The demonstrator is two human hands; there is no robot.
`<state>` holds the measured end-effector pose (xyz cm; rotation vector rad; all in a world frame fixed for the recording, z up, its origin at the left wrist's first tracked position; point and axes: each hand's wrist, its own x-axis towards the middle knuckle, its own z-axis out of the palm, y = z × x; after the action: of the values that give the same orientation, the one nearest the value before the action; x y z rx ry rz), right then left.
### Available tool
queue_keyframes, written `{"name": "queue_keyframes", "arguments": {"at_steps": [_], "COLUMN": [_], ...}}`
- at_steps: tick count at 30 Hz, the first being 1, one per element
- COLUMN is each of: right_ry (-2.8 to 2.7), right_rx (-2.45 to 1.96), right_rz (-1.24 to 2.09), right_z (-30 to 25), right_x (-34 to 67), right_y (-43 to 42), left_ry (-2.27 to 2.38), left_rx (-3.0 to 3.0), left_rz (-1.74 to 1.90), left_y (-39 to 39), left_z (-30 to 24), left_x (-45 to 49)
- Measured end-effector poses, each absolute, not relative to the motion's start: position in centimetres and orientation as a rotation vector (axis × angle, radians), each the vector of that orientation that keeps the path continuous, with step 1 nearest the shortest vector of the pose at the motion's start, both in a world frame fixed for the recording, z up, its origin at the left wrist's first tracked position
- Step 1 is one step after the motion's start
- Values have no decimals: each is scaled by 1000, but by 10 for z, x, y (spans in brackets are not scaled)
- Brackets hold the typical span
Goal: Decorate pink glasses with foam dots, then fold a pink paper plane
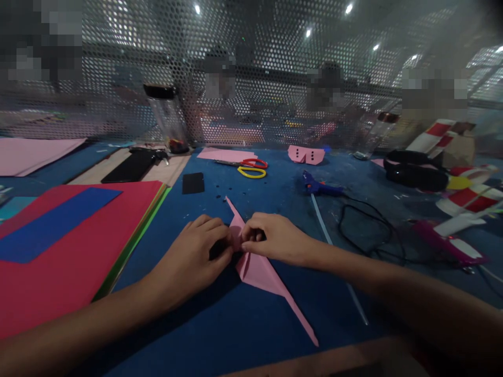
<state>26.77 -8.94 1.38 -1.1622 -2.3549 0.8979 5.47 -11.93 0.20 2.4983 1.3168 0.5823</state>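
A folded pink paper piece (261, 275) lies diagonally on the blue table, with long narrow points at both ends. My left hand (202, 248) pinches its left edge near the middle. From the right, my right hand (271, 238) pinches the same paper, fingertips close to those of the left. The exact fold between the fingers is partly hidden. Beyond the hands lie scissors (252, 172) with red and yellow handles, a small black card (193, 183) and some black scraps. A blue glue gun (320, 187) rests to the right, above a pale glue stick (322, 220).
At left is a stack of coloured paper (137, 209), red on top, bearing a blue strip (58, 225). A black phone (129, 166) and a clear bottle (167, 118) stand farther back, before a perforated metal screen (251, 94). A black cable (369, 209) loops at right.
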Motion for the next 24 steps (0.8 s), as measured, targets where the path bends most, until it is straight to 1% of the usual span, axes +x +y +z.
{"name": "queue_keyframes", "arguments": {"at_steps": [14, 24], "right_ry": [-2357, -2446], "right_rx": [-1153, -1195], "right_rz": [898, 831], "right_z": [8, 16], "right_x": [266, 262], "right_y": [-86, -85], "left_ry": [1379, 1417], "left_rx": [2522, 2527], "left_rz": [563, 504], "left_y": [-118, -117], "left_z": [0, 1], "left_x": [56, 58]}}
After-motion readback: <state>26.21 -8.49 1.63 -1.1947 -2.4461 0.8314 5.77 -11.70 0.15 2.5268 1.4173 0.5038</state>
